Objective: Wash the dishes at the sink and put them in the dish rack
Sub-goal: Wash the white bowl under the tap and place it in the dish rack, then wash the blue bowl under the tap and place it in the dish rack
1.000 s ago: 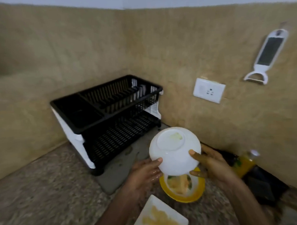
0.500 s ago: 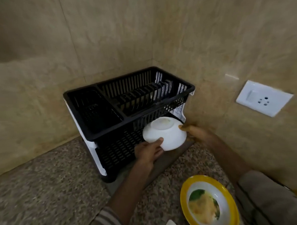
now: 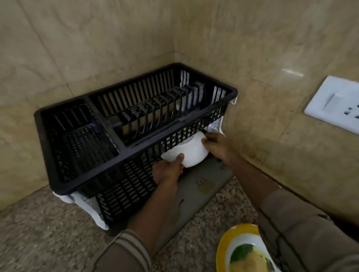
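Note:
A black two-tier dish rack (image 3: 60, 176) with white side supports stands in the tiled corner. An upside-down white bowl (image 3: 192, 152) sits partly inside the lower tier, under the upper basket's front wall. My left hand (image 3: 168, 171) grips its near rim from below-left. On the bowl's right rim is my right hand (image 3: 215, 141). The far part of the bowl is hidden behind the rack's slats.
A grey drip tray (image 3: 199, 196) sticks out from under the rack onto the speckled granite counter (image 3: 35, 242). A yellow-rimmed plate (image 3: 225, 248) with food residue lies at the bottom right. A white wall socket (image 3: 340, 105) is on the right wall.
Both hands have carried the bowl forward from above the yellow plate to the rack and pushed it into the lower tier. The view has moved closer to the rack.

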